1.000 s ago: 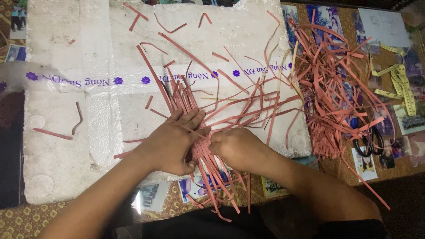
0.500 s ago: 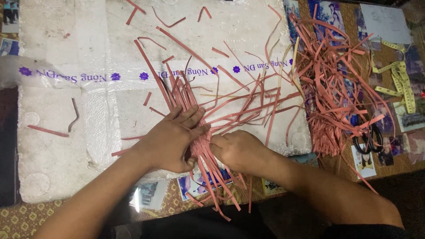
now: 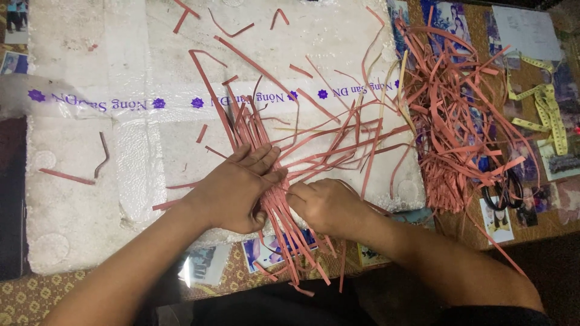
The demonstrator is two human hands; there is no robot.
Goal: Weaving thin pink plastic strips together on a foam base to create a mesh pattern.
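In the head view, a bundle of pink paper strips [image 3: 284,199] is seen near the front edge of a white foam board [image 3: 78,199], about the middle of that edge; its lower ends hang over the edge, and its upper ends are spread like a fan toward the board's centre. The left hand [image 3: 232,193] is laid flat on the bundle with fingers stretched, pressing it and not closed around it; the right hand [image 3: 326,205] is curled, and some strips are pinched at its fingertips beside the left thumb. A loose pile of pink strips [image 3: 459,121] is lying at the right edge; scissors [image 3: 501,193] and a yellow measuring tape [image 3: 544,102] are beside it.
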